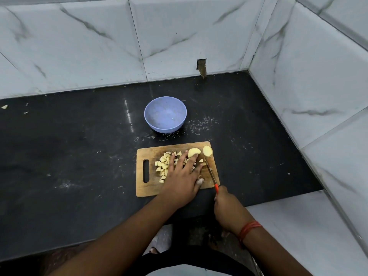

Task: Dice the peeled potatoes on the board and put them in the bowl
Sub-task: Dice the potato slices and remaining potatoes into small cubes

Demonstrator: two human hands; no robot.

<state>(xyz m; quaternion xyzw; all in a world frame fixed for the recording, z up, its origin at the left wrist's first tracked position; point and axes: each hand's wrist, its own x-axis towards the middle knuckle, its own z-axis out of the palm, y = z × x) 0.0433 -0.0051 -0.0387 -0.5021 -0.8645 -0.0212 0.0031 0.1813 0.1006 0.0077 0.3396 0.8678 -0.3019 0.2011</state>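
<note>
Red-handled knife (pixel 211 174) is gripped in the right hand (pixel 227 208), blade on the wooden board (pixel 147 188), beside the flat, spread left hand (pixel 184 176) covering the diced potato (pixel 162 164), perhaps touching a peeled piece (pixel 194 152), another piece (pixel 207 151) at the corner, the blue bowl (pixel 165 114) beyond.

A black surface (pixel 79 156) is bounded by marbled wall tiles. A blue bowl (pixel 165 114) is set near its middle. A wooden board (pixel 147 188) is laid at 6 o'clock of the bowl, apart from it. Pale scraps (pixel 4 106) are scattered at the far 9 o'clock edge.
</note>
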